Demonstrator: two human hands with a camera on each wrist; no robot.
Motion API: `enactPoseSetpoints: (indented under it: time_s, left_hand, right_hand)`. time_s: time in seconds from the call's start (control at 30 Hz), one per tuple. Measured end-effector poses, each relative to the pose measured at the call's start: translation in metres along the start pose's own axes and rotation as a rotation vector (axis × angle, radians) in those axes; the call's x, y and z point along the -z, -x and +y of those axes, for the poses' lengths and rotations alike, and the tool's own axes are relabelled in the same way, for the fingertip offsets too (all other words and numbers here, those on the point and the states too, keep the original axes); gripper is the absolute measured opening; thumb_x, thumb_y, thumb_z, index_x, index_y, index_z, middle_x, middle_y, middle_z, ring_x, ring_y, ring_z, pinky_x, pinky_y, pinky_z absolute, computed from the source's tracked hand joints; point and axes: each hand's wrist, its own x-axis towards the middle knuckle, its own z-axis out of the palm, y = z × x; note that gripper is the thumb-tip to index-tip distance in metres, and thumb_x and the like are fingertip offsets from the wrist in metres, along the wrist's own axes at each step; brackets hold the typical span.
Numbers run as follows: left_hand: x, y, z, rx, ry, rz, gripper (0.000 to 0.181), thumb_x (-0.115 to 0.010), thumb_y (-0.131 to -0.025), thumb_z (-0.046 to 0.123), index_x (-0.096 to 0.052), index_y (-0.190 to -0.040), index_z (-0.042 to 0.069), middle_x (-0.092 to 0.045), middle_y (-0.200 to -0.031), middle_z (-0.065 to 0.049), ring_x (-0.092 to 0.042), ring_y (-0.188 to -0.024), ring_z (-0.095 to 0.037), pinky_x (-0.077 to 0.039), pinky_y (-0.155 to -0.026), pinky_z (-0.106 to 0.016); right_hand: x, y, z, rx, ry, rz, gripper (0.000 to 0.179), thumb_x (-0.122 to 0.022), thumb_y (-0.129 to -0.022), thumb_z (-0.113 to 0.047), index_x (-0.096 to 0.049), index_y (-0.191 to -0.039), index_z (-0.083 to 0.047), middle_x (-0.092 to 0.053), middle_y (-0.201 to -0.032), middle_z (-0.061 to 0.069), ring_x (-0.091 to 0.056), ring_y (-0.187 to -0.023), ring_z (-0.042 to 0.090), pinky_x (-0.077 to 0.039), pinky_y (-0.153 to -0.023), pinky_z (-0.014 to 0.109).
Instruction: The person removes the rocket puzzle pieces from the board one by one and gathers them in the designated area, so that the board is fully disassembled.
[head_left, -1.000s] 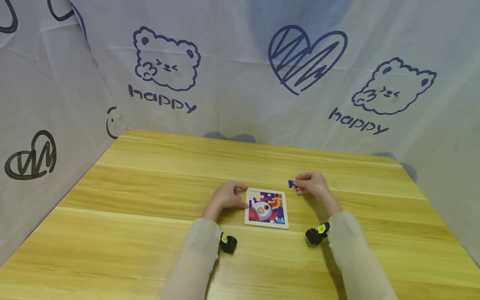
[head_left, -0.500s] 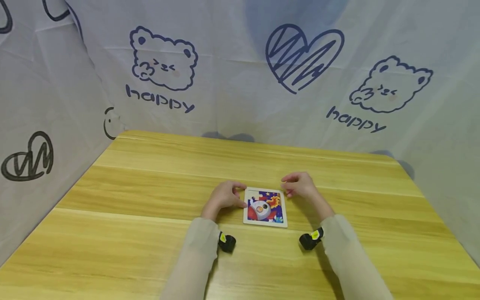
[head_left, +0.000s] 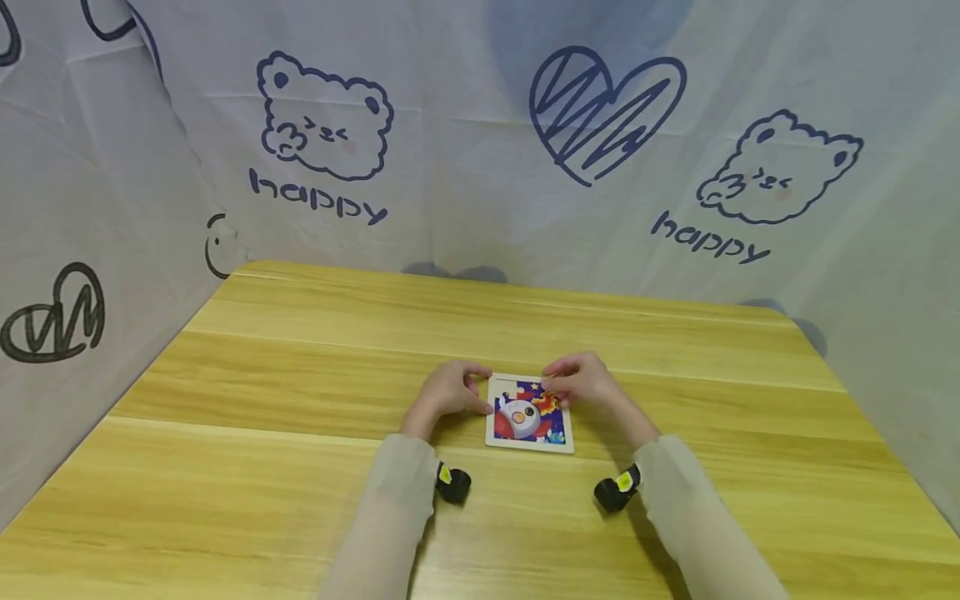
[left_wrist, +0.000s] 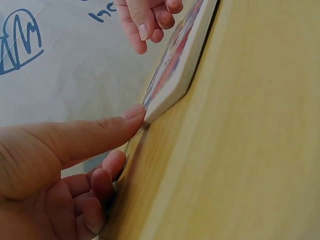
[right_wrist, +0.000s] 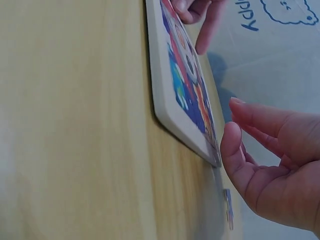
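A square jigsaw puzzle (head_left: 523, 417) in a white frame lies on the table, showing a penguin-like figure on purple. Its picture has a pale gap (head_left: 504, 389) at the upper left. My left hand (head_left: 450, 390) holds the frame's left side, thumb on the edge and index finger at the far left corner. Over the top right corner is my right hand (head_left: 588, 383), thumb and index finger close together. In the right wrist view nothing shows between its fingertips. A small puzzle piece (right_wrist: 228, 209) lies on the table beneath that hand, hidden in the head view.
The wooden table (head_left: 300, 500) reaches back to a pale curtain (head_left: 465, 167) printed with bears, hearts and lettering. A black wrist camera (head_left: 453, 485) sits on the left wrist and another wrist camera (head_left: 617, 490) on the right.
My right hand has moved left from beside the puzzle to over its top right corner. The purple piece seen at its fingertips no longer shows in the head view. My left hand stays put.
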Motion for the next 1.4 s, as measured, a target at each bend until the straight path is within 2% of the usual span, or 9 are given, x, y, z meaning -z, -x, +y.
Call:
enactPoseSetpoints:
  time_s: [0.33, 0.63, 0.87, 1.13, 1.4]
  left_hand:
    - [0.0, -0.001, 0.001, -0.002, 0.002, -0.005, 0.053, -0.08, -0.065, 0.011, -0.061, -0.114, 0.008, -0.052, -0.067, -0.002, -0.044, -0.057, -0.013, -0.035, -0.053, -0.024]
    - [0.0, 0.0, 0.001, -0.001, 0.007, -0.004, 0.053, -0.08, -0.065, 0.01, -0.061, -0.114, 0.008, -0.052, -0.067, -0.002, -0.044, -0.056, -0.013, -0.035, -0.052, -0.024]
    - [0.0, -0.001, 0.0, 0.0, -0.004, -0.006, 0.053, -0.08, -0.065, 0.011, -0.061, -0.114, 0.008, -0.052, -0.067, -0.002, -0.044, -0.056, -0.013, -0.035, -0.053, -0.024]
    - [0.0, -0.001, 0.0, -0.017, -0.009, -0.008, 0.053, -0.079, -0.065, 0.01, -0.061, -0.115, 0.007, -0.051, -0.068, -0.002, -0.044, -0.057, -0.013, -0.035, -0.053, -0.024]
    - [0.0, 0.0, 0.001, -0.013, -0.001, -0.004, 0.053, -0.079, -0.065, 0.01, -0.061, -0.115, 0.008, -0.051, -0.068, -0.002, -0.044, -0.058, -0.013, -0.035, -0.053, -0.024]
  right_hand:
    - [-0.011, 0.004, -0.007, 0.022, 0.103, -0.057, 0.021, -0.066, -0.079, -0.004, -0.065, -0.098, 0.005, -0.061, -0.068, 0.007, -0.05, -0.048, 0.012, -0.043, -0.046, 0.022]
    - [-0.016, 0.005, -0.009, 0.019, 0.164, -0.079, 0.022, -0.067, -0.079, -0.006, -0.066, -0.1, 0.002, -0.063, -0.078, 0.007, -0.051, -0.049, 0.013, -0.044, -0.048, 0.023]
    - [-0.017, 0.004, -0.009, 0.008, 0.171, -0.094, 0.023, -0.067, -0.079, -0.005, -0.066, -0.1, 0.001, -0.063, -0.078, 0.006, -0.05, -0.05, 0.012, -0.043, -0.048, 0.023]
    - [-0.017, 0.003, -0.008, 0.044, 0.162, -0.139, 0.021, -0.066, -0.078, 0.0, -0.067, -0.099, 0.003, -0.065, -0.078, 0.008, -0.05, -0.049, 0.01, -0.043, -0.047, 0.022]
    - [-0.019, 0.002, -0.008, 0.056, 0.195, -0.136, 0.02, -0.066, -0.078, 0.0, -0.068, -0.098, 0.002, -0.065, -0.078, 0.008, -0.048, -0.046, 0.009, -0.042, -0.045, 0.022]
